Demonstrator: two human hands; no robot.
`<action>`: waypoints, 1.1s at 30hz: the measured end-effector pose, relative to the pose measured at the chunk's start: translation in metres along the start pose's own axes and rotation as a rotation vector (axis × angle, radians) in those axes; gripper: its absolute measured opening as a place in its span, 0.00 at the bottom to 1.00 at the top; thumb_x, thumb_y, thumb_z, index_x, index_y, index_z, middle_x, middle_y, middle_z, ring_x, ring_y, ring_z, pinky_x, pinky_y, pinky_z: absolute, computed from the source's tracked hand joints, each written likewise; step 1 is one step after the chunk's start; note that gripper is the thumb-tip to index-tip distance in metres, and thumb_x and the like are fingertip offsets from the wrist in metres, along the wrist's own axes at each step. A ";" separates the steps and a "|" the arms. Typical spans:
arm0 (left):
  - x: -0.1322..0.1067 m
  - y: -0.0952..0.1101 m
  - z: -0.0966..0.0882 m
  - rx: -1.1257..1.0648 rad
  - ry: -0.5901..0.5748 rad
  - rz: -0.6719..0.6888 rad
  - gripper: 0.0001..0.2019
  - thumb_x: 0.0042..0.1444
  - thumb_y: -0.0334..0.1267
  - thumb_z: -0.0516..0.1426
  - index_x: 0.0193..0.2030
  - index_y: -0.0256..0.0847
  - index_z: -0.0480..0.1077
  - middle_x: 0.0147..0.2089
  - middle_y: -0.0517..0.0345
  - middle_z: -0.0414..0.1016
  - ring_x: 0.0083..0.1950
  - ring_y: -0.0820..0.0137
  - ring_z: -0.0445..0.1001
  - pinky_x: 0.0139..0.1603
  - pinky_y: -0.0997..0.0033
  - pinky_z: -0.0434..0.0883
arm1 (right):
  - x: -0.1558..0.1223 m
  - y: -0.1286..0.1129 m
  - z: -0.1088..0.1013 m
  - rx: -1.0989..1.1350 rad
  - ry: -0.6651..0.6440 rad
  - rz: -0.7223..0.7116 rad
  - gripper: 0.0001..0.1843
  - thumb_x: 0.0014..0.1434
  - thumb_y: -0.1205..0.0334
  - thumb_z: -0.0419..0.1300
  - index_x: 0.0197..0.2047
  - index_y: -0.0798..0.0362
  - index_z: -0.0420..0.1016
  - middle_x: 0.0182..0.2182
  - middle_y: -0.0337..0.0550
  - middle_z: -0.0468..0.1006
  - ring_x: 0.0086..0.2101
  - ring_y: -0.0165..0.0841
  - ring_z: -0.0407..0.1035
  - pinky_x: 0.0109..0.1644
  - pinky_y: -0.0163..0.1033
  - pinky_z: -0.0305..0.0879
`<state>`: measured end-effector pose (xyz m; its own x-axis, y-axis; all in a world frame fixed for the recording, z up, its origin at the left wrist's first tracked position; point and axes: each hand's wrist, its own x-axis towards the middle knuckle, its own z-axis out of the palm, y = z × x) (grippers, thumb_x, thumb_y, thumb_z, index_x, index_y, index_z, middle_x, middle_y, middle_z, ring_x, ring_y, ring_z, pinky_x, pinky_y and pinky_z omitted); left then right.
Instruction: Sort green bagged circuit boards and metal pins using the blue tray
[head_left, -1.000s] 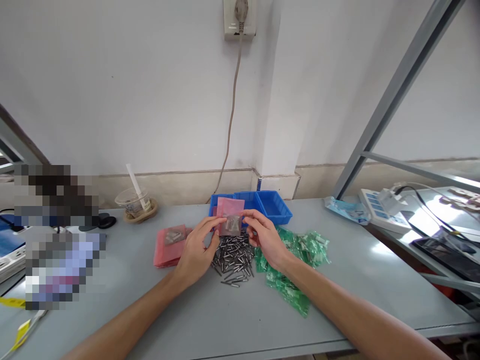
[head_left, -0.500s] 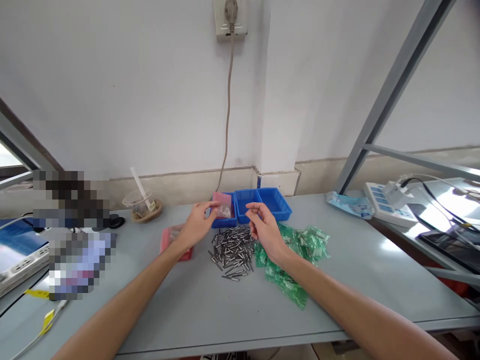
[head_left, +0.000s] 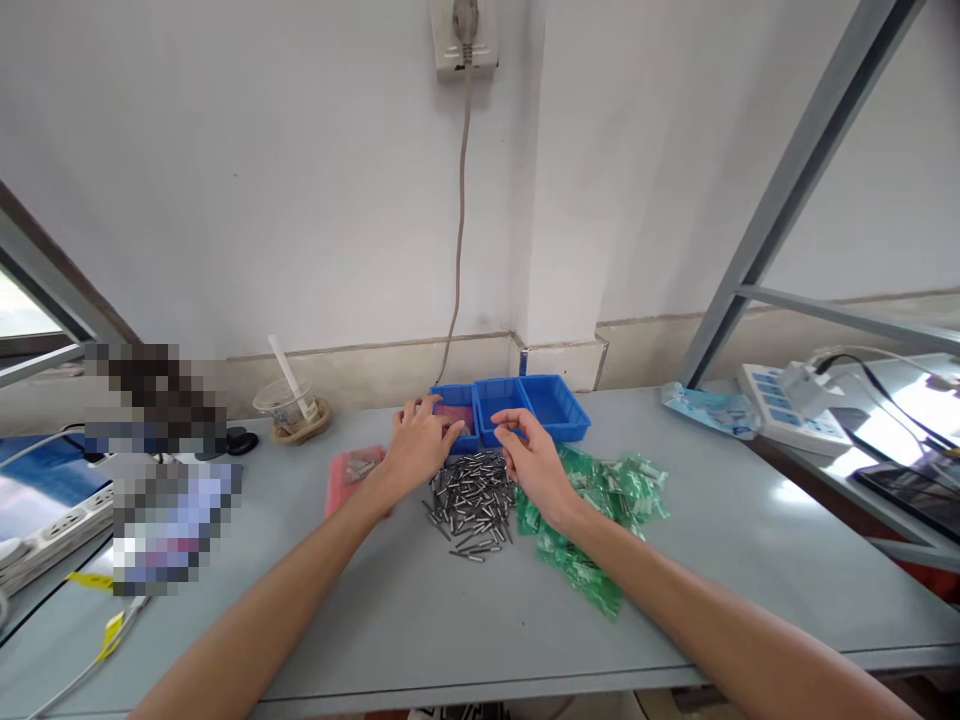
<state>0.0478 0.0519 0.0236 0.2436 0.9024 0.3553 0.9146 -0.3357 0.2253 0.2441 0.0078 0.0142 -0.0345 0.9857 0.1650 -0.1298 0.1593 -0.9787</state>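
Observation:
My left hand (head_left: 420, 443) reaches over the left blue tray (head_left: 475, 443), fingers spread and open. In that tray lies a pink bag (head_left: 459, 414), partly hidden behind the hand. My right hand (head_left: 534, 468) hovers in front of the middle blue tray (head_left: 493, 394), thumb and fingertips curled close together; anything between them is too small to make out. Between and below the hands is a loose heap of thin metal pins (head_left: 472, 500). Green plastic bags (head_left: 581, 560) with small parts inside lie under and beside my right hand.
More pink packaging (head_left: 346, 478) lies left of the pins, partly behind my left forearm. A right-hand blue tray (head_left: 553, 398) stands by the wall. Further out are a plastic cup with a straw (head_left: 285, 398), a light blue packet (head_left: 709, 408) and a white power strip (head_left: 787, 410).
My left hand has let go of the pink bag, which now lies lower in the left blue tray. The fingers have spread. My right hand has barely moved.

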 end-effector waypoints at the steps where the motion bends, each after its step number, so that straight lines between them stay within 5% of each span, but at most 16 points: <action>1: 0.000 -0.001 0.001 0.036 -0.006 0.038 0.22 0.73 0.50 0.50 0.43 0.42 0.83 0.69 0.46 0.69 0.68 0.43 0.61 0.64 0.42 0.61 | 0.001 0.002 0.000 -0.007 -0.004 -0.009 0.12 0.63 0.51 0.63 0.46 0.47 0.72 0.36 0.36 0.67 0.23 0.25 0.56 0.20 0.33 0.53; 6: 0.008 -0.009 0.001 0.081 -0.056 0.141 0.22 0.76 0.41 0.44 0.50 0.43 0.80 0.53 0.45 0.81 0.63 0.49 0.67 0.62 0.44 0.60 | 0.003 0.010 -0.002 -0.033 -0.026 -0.027 0.12 0.64 0.51 0.63 0.46 0.47 0.73 0.36 0.36 0.68 0.22 0.24 0.55 0.20 0.32 0.52; 11: 0.015 -0.011 -0.004 0.069 -0.095 0.195 0.24 0.75 0.48 0.47 0.40 0.42 0.82 0.49 0.44 0.80 0.59 0.49 0.68 0.62 0.42 0.58 | 0.003 0.011 -0.002 -0.059 -0.030 -0.023 0.12 0.64 0.50 0.63 0.46 0.47 0.73 0.35 0.36 0.67 0.22 0.25 0.55 0.20 0.32 0.53; 17: 0.009 -0.017 -0.017 0.020 -0.118 0.213 0.21 0.75 0.48 0.46 0.46 0.47 0.81 0.49 0.49 0.81 0.61 0.50 0.69 0.64 0.42 0.58 | 0.004 0.010 -0.002 -0.088 -0.034 -0.023 0.12 0.64 0.49 0.63 0.46 0.46 0.73 0.34 0.36 0.67 0.23 0.25 0.56 0.21 0.33 0.53; 20: -0.002 -0.041 -0.034 0.014 -0.066 0.160 0.20 0.75 0.46 0.46 0.58 0.45 0.75 0.60 0.47 0.76 0.62 0.52 0.69 0.62 0.49 0.63 | 0.003 0.009 -0.003 -0.096 -0.035 -0.031 0.12 0.64 0.49 0.63 0.46 0.46 0.74 0.35 0.36 0.66 0.24 0.26 0.56 0.21 0.33 0.53; 23: -0.016 -0.079 -0.055 0.040 -0.053 0.057 0.20 0.72 0.47 0.47 0.58 0.41 0.75 0.58 0.45 0.77 0.60 0.52 0.72 0.59 0.54 0.66 | 0.002 0.007 -0.003 -0.109 -0.036 -0.031 0.12 0.65 0.48 0.63 0.46 0.46 0.74 0.33 0.36 0.65 0.24 0.27 0.56 0.22 0.33 0.53; 28: -0.034 -0.130 -0.077 0.012 -0.327 -0.110 0.27 0.61 0.63 0.56 0.48 0.41 0.80 0.50 0.45 0.81 0.51 0.51 0.77 0.49 0.60 0.69 | 0.000 0.005 -0.002 -0.127 -0.046 -0.038 0.12 0.65 0.48 0.62 0.46 0.46 0.73 0.34 0.37 0.65 0.26 0.28 0.56 0.23 0.33 0.55; 33: -0.032 -0.140 -0.078 -0.122 -0.484 -0.109 0.23 0.59 0.62 0.57 0.37 0.43 0.79 0.39 0.53 0.82 0.39 0.59 0.78 0.36 0.67 0.66 | -0.001 0.003 -0.001 -0.131 -0.050 -0.032 0.13 0.64 0.48 0.63 0.46 0.47 0.73 0.34 0.37 0.66 0.26 0.28 0.56 0.23 0.33 0.54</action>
<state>-0.1129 0.0485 0.0517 0.2970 0.9459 -0.1310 0.9058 -0.2356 0.3523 0.2444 0.0079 0.0108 -0.0819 0.9765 0.1992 -0.0012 0.1997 -0.9798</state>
